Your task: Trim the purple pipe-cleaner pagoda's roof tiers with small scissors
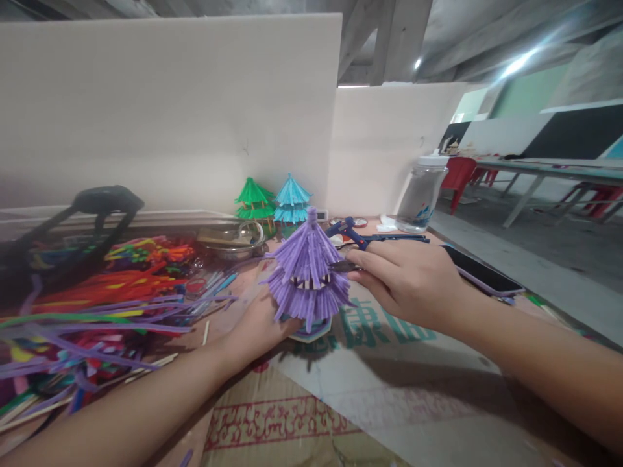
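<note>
A purple pipe-cleaner pagoda (310, 256) with two tiers of fringed roof stands upright in front of me on a pale, many-sided base (311, 334). My left hand (260, 324) grips its lower part from the left, most of the fingers hidden behind the fringe. From the right, my right hand (413, 275) pinches a small dark pointed tool (344, 266). Its tip is at the right side of the upper roof, and I cannot tell whether they touch. The tool's exact kind is partly covered by my fingers.
Green (254, 198) and blue (292, 200) pagodas stand behind. Loose pipe cleaners (121, 285) cover the left, near a metal bowl (233, 239). A dark blue glue gun (353, 232), a water bottle (421, 194) and a phone (481, 271) lie or stand to the right.
</note>
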Motion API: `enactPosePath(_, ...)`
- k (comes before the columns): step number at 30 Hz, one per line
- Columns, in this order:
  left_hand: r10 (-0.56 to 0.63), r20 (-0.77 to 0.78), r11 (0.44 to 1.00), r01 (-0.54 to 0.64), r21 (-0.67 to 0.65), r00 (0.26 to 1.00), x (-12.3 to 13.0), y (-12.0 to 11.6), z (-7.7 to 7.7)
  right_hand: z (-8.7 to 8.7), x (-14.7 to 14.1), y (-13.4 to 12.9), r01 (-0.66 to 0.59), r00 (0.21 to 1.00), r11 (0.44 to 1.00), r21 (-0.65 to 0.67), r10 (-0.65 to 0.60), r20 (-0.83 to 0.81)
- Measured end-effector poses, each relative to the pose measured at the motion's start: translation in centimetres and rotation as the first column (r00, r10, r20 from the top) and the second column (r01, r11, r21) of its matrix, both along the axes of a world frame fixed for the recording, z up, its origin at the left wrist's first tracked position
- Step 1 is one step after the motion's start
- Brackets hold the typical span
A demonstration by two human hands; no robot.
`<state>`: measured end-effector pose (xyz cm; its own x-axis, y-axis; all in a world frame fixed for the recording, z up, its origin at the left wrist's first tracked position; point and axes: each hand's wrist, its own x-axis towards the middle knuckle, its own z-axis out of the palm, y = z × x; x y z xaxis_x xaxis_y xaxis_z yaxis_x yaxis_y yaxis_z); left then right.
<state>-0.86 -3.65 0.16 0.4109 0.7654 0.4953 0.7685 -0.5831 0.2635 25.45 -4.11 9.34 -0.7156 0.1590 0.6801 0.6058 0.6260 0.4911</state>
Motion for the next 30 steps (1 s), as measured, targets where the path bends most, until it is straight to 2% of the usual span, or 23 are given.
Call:
enactPosePath(13, 0.002, 0.033, 1.0, -0.002, -0.009, 0.999, 0.14, -0.1, 0.19, 0.07, 0.13, -0.16, 0.013, 1.0, 1.0, 0.001, -0.013, 0.028)
enactPosePath(24, -0.044, 0.078, 0.999, 0.043, 0.013, 0.996, 0.11, 0.16, -0.38, 0.07, 0.26, -0.19, 0.03, 0.998, 0.999, 0.044, -0.032, 0.053)
enactPosePath(30, -0.045, 0.096, 0.999, 0.047, -0.018, 0.994, 0.1, 0.22, -0.57, 0.1, 0.43, -0.16, 0.012, 0.999, 1.0, 0.009, -0.012, 0.046)
